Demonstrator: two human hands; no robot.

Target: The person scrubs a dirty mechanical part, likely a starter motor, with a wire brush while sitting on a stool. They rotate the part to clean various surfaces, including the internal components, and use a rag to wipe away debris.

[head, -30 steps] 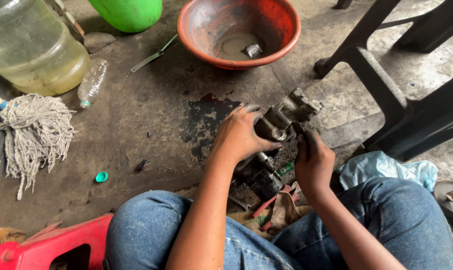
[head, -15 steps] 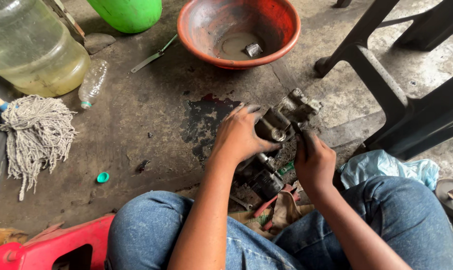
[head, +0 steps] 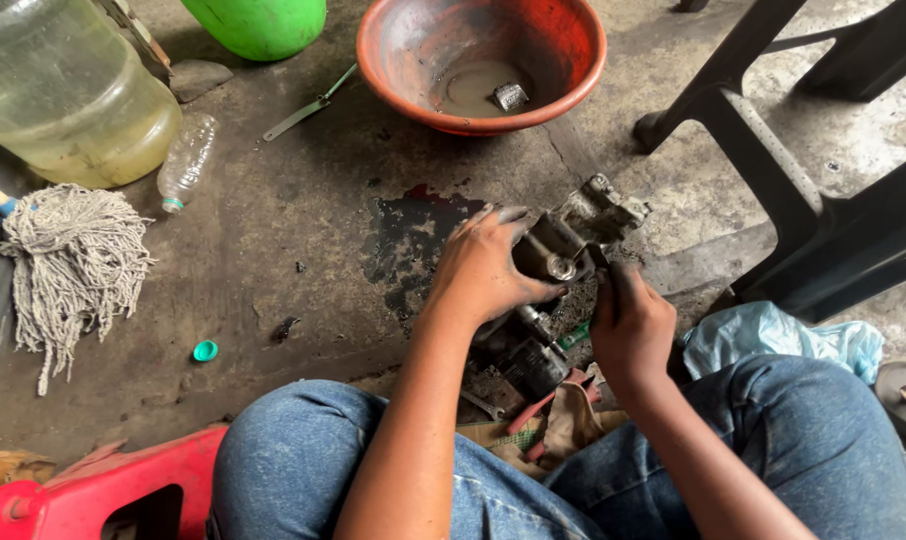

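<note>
Oil-stained concrete floor carries a greasy metal engine part, low between the knees. Left hand wraps it, fingers clamped to steady it, while right hand curls tight against its underside (contents hidden); orange basin sits beyond.
</note>
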